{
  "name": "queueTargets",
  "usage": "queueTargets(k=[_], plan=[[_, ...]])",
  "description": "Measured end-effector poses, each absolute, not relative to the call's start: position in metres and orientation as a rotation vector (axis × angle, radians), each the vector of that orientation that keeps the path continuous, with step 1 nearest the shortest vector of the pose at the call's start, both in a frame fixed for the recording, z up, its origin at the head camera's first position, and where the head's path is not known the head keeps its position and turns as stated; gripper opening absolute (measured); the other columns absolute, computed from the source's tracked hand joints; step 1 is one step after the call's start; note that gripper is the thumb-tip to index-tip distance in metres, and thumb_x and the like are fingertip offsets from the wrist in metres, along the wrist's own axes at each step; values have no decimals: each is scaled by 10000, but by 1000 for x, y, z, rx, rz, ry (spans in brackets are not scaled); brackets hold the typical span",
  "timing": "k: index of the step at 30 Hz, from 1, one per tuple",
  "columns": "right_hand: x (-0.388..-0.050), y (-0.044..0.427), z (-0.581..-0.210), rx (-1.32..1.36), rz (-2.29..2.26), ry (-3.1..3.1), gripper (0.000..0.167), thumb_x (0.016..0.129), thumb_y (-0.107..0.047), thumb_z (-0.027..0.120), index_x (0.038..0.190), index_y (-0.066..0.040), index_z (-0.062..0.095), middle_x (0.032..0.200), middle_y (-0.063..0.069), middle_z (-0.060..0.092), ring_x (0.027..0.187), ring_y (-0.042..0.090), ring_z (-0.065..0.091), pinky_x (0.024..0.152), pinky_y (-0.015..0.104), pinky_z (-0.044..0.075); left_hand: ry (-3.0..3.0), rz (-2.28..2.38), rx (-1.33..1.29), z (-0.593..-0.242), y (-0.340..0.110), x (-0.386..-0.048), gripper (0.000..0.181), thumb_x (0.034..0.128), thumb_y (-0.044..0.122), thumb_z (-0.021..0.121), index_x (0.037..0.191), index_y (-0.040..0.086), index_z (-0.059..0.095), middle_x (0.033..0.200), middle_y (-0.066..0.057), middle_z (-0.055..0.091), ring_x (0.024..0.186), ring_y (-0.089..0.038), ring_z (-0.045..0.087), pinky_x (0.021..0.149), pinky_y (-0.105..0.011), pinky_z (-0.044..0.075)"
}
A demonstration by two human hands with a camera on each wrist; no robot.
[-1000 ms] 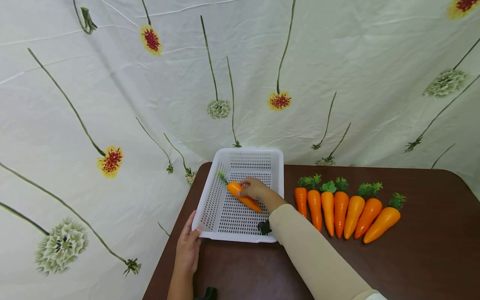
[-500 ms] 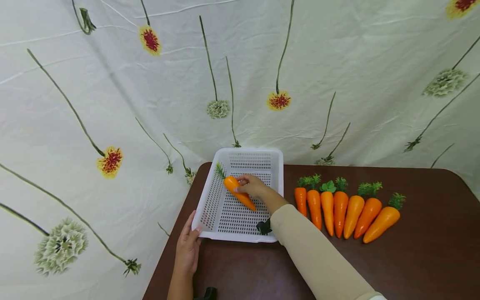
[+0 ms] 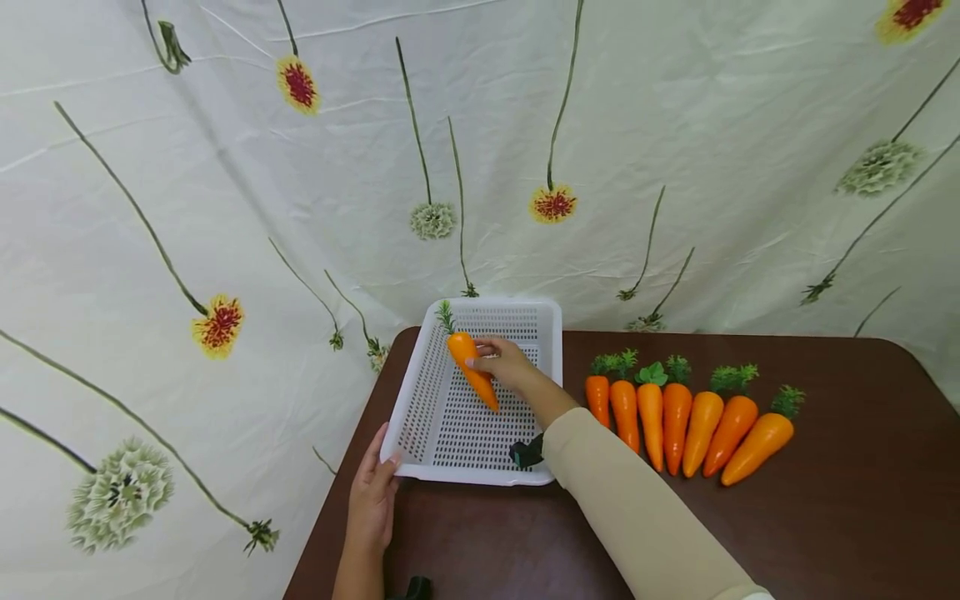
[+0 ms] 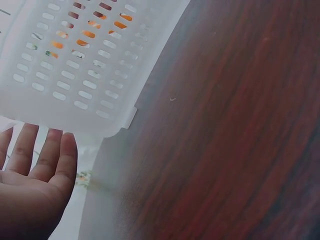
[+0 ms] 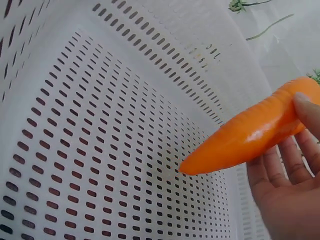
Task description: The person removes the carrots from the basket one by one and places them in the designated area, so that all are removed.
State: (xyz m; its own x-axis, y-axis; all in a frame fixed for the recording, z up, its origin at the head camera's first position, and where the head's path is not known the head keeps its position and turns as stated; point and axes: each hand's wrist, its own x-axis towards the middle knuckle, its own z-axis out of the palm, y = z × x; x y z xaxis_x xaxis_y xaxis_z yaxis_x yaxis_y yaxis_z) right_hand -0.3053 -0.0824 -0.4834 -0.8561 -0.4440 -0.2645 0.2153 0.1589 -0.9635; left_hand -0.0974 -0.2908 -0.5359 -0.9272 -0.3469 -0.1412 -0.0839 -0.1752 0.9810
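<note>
My right hand [image 3: 504, 363] pinches an orange carrot [image 3: 471, 368] with a green leafy top [image 3: 446, 317], over the white perforated plastic basket [image 3: 471, 476]. In the right wrist view the carrot [image 5: 250, 135] lies between thumb and fingers, its tip pointing down over the holed floor. At the basket's near left corner, my left hand [image 3: 371, 500] grips the rim, thumb on top and fingers outside. The left wrist view has those fingers [image 4: 47, 152] against the basket's wall [image 4: 70, 117]; orange shows through the holes.
Several more orange carrots [image 3: 701, 425] with green tops lie in a row on the dark brown table [image 3: 862, 500], right of the basket. Behind stands a white flowered cloth [image 3: 495, 158]. A black wrist strap piece [image 3: 527, 452] sits beside the right sleeve [image 3: 630, 500].
The carrot in my right hand has moved slightly left and up and turned steeper, its leafy end now nearer the basket's far left. My left hand stays on the rim.
</note>
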Motion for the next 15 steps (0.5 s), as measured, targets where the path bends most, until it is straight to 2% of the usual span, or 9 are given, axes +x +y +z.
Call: queueTargets(k=[7, 15], plan=[[-306, -74, -482, -190, -1857, 1914, 504, 954, -251, 715, 1427, -188, 552, 1353, 89, 582, 1141, 260, 641, 1016, 406, 530, -1929, -2161, 553, -534, -290, -96, 556, 1043, 272, 568, 1565, 212, 386, 1506, -22, 501, 1284, -98, 580, 966, -179, 492], [-296, -57, -468, -169, -1935, 1869, 515, 953, -242, 717, 1433, -191, 538, 1379, 79, 576, 1208, 267, 617, 1070, 430, 491, -1933, -2146, 592, -530, -288, -95, 554, 1037, 296, 578, 1557, 224, 400, 1500, -26, 510, 1261, -60, 588, 966, -171, 497]])
